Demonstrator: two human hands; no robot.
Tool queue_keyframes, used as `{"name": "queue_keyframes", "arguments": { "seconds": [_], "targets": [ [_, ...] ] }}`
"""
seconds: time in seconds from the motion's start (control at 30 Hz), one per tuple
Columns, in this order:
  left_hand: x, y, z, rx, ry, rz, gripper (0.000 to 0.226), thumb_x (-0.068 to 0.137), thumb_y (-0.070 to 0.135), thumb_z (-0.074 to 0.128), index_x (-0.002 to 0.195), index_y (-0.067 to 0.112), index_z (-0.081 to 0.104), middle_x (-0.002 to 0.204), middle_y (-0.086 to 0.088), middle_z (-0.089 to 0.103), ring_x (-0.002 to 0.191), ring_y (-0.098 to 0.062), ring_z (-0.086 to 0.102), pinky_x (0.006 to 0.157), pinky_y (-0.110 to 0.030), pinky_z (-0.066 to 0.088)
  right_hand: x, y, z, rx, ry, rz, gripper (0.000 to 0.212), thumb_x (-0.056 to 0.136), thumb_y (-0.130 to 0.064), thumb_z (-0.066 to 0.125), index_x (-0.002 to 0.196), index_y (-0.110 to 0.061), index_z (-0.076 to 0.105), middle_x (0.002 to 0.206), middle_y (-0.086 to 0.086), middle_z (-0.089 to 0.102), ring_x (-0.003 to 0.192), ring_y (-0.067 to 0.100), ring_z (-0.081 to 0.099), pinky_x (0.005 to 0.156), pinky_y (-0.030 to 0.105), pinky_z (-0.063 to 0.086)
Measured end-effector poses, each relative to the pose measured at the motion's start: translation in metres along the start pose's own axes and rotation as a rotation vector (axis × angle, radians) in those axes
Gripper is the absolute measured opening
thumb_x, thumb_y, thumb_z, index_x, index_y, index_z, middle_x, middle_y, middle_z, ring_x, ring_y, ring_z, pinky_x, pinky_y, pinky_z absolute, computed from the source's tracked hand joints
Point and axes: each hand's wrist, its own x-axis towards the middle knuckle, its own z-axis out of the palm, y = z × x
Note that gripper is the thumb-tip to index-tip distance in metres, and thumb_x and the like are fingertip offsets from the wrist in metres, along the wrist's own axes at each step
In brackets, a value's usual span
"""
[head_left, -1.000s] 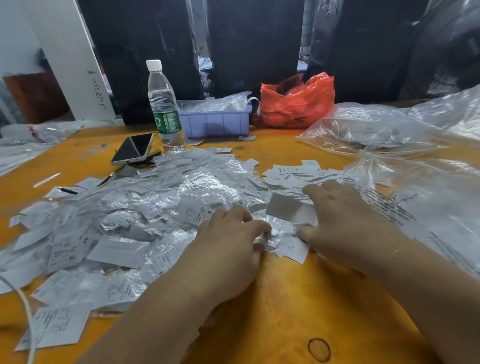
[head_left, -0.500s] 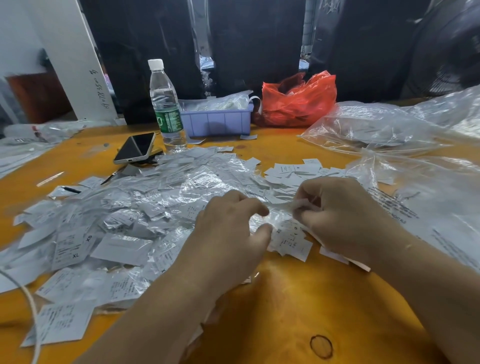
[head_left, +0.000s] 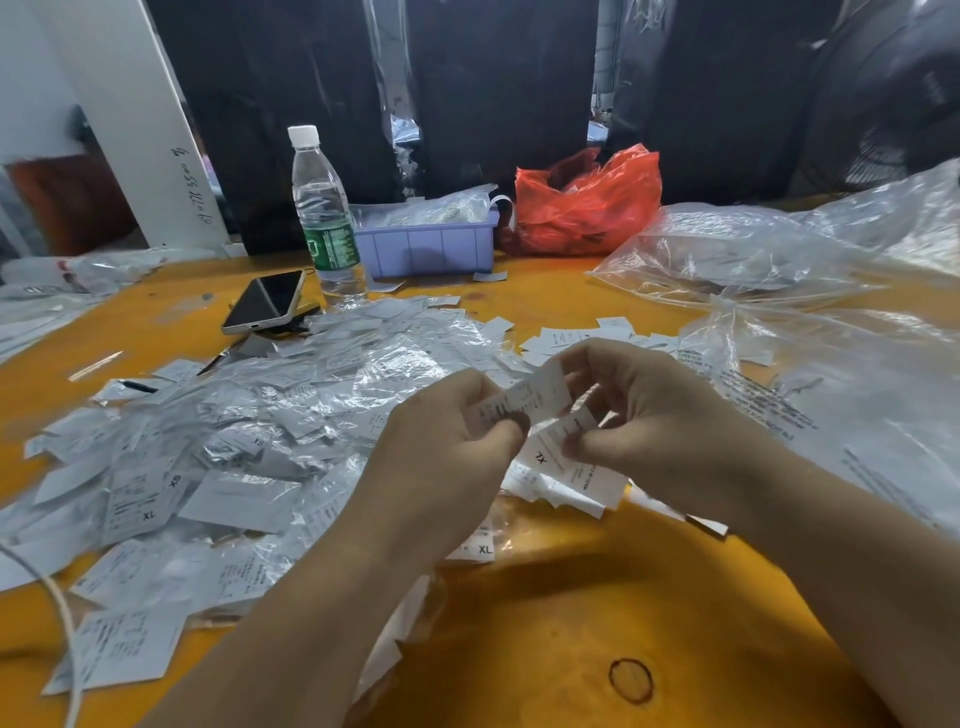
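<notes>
Head: label (head_left: 530, 397) in left hand (head_left: 447, 457)

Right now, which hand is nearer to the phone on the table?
Left. The left hand, pinching a paper label, is right of the phone and nearer the camera; the right hand, pinching an XL label, lies even farther right.

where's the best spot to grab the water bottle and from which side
Wrap round the clear ribbed body of the water bottle, above its green label, coming from the left. It stands upright, the purple tray sits close on its right and the phone lies flat by its base, so the left flank looks freest.
</notes>
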Motion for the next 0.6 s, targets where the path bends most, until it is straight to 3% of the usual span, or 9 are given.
{"name": "queue_keyframes", "arguments": {
  "seconds": [0.2, 0.27, 0.33, 0.43, 0.6],
  "targets": [
    [-0.002, 0.005, 0.001, -0.035, 0.001, 0.015, 0.012, 0.087, 0.023, 0.064, 0.077, 0.027, 0.061, 0.064, 0.001, 0.062, 0.047, -0.007, 0.047, 0.042, -0.018, 0.034, -0.002, -0.001, 0.000, -0.313, 0.165, -0.203, 0.021, 0.081, 0.009, 0.064, 0.081, -0.011, 0.068, 0.086, 0.000, 0.063, 0.075, 0.018, 0.057, 0.068, 0.039, 0.048],
    [-0.002, 0.005, 0.000, -0.022, 0.031, 0.021, 0.012, 0.085, 0.022, 0.066, 0.077, 0.029, 0.061, 0.064, 0.004, 0.061, 0.049, -0.006, 0.050, 0.040, -0.015, 0.036, -0.002, -0.002, 0.000, -0.339, 0.190, -0.237, 0.021, 0.082, 0.007, 0.066, 0.075, -0.013, 0.066, 0.086, -0.001, 0.062, 0.076, 0.016, 0.056, 0.069, 0.036, 0.049],
    [-0.002, 0.005, 0.000, 0.007, 0.061, 0.026, 0.012, 0.082, 0.021, 0.069, 0.076, 0.030, 0.062, 0.071, 0.013, 0.062, 0.057, -0.002, 0.054, 0.042, -0.013, 0.039, -0.002, -0.001, 0.000, -0.385, 0.202, -0.229, 0.017, 0.083, 0.002, 0.069, 0.080, -0.015, 0.068, 0.090, -0.004, 0.061, 0.081, 0.012, 0.054, 0.073, 0.029, 0.048],
    [-0.002, 0.006, -0.001, 0.034, 0.076, 0.013, 0.013, 0.081, 0.020, 0.072, 0.076, 0.030, 0.065, 0.081, 0.030, 0.060, 0.062, 0.003, 0.056, 0.045, -0.014, 0.042, -0.004, 0.000, -0.002, -0.471, 0.179, -0.139, 0.019, 0.088, -0.008, 0.067, 0.104, -0.019, 0.067, 0.102, -0.010, 0.057, 0.098, 0.007, 0.049, 0.083, 0.024, 0.043],
    [-0.005, 0.007, -0.001, 0.026, 0.058, 0.017, 0.015, 0.082, 0.017, 0.069, 0.075, 0.030, 0.066, 0.073, 0.025, 0.062, 0.052, 0.000, 0.053, 0.042, -0.013, 0.038, -0.018, -0.013, -0.010, -0.667, 0.089, 0.021, 0.026, 0.095, -0.025, 0.056, 0.121, -0.026, 0.060, 0.116, -0.010, 0.057, 0.115, 0.012, 0.048, 0.091, 0.035, 0.047]
  ]
}}
